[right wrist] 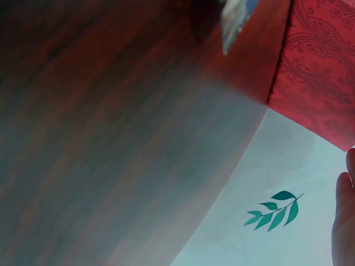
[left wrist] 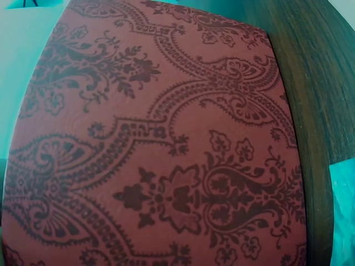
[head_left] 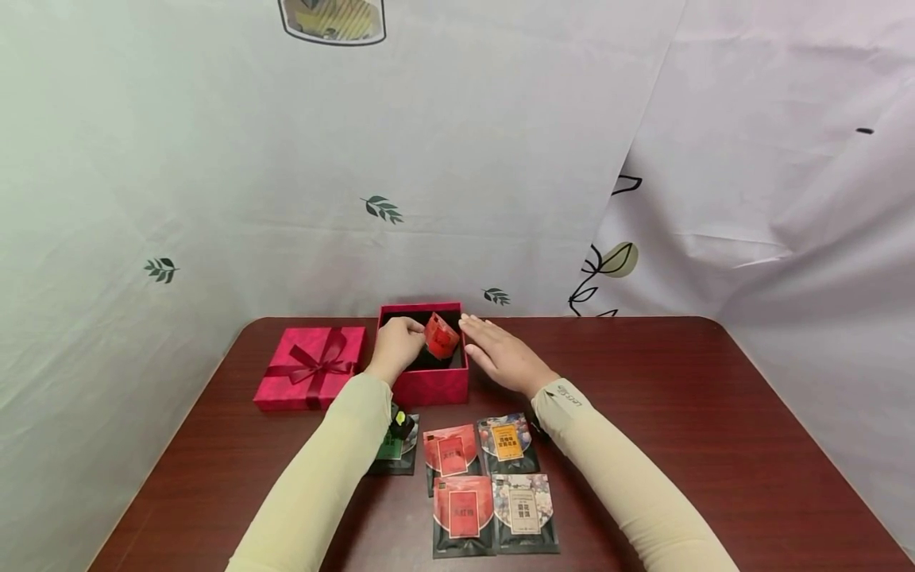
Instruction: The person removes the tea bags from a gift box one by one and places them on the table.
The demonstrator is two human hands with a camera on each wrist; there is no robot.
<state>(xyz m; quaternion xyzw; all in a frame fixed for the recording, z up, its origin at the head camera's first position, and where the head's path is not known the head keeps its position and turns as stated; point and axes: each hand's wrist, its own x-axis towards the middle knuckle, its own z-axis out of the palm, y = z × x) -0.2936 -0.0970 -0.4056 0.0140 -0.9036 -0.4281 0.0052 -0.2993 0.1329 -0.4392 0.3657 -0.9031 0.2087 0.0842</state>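
A red patterned gift box stands uncovered toward the back of the table, its inside black. Over its opening, my left hand pinches the edge of a small red sachet, which is tilted. My right hand has its fingers stretched out, fingertips at the box's right rim. The box's patterned side fills most of the left wrist view; the left hand does not show there. At the right edge of the right wrist view, some fingers appear beside the red box.
Left of the box lies its lid with a dark red ribbon bow. In front are two red sachets, an orange-labelled sachet, a pale floral sachet and a green-labelled sachet partly behind my left sleeve. A white cloth hangs behind.
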